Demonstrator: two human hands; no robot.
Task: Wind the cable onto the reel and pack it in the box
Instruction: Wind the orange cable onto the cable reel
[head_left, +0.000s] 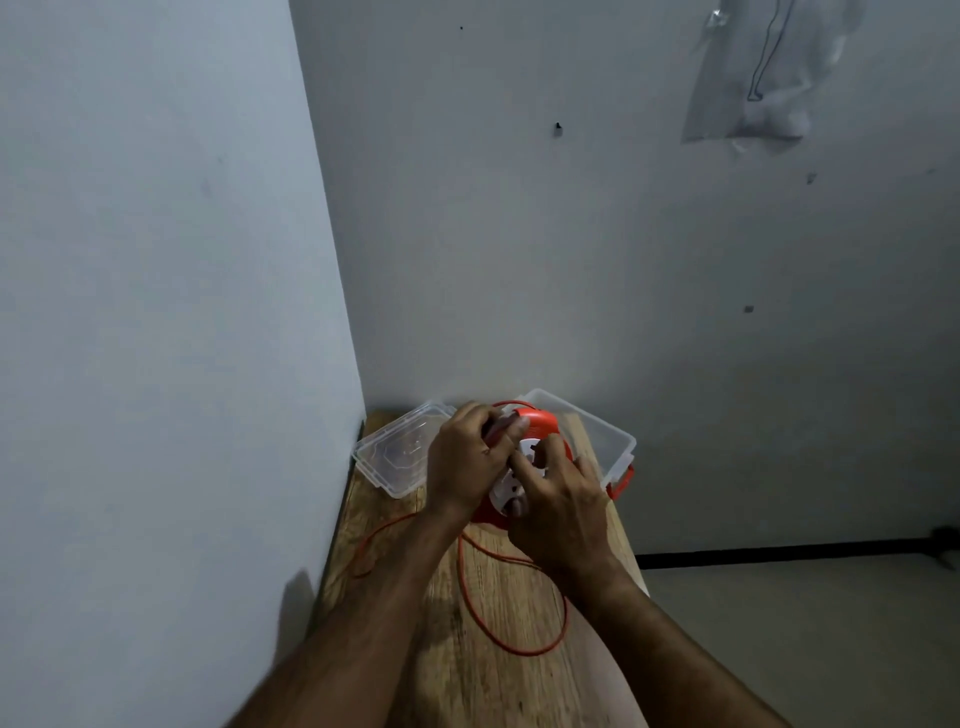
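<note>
An orange cable reel (540, 423) with a white socket face sits upright over the far end of the wooden table (498, 675). My left hand (465, 460) is wrapped around its left side and handle. My right hand (558, 512) grips the white face and the reel's lower right rim. Loose orange cable (511, 642) lies in loops on the table in front of the reel, another loop trailing left under my left forearm. A clear plastic box (608, 434) with an orange latch stands behind the reel on the right.
The box's clear lid (395, 460) lies flat at the table's far left corner. Walls close in on the left and behind. The table's right edge drops to a grey floor (805, 623).
</note>
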